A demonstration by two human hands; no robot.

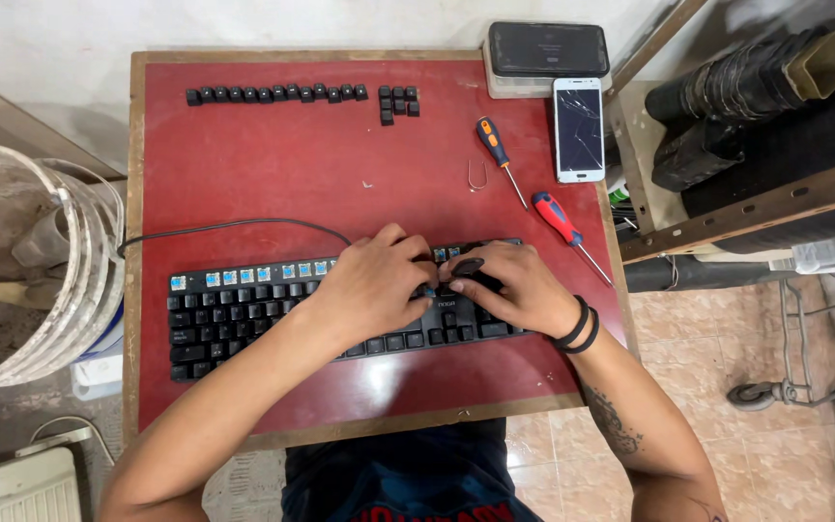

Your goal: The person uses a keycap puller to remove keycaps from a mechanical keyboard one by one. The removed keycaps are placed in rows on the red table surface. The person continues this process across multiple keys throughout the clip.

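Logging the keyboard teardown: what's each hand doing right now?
Left hand: curled on the keyboard, fingers bent; grip cannot be told.
Right hand: pinching a black keycap.

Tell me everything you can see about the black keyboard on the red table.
The keyboard is black, apparently plastic, and lies flat, slightly tilted, near the front edge of the red table. Most of its top row lacks keycaps, exposing blue switches. A black cable runs from it toward the table's left edge. The left hand and right hand rest on its right part, hiding the keys there.
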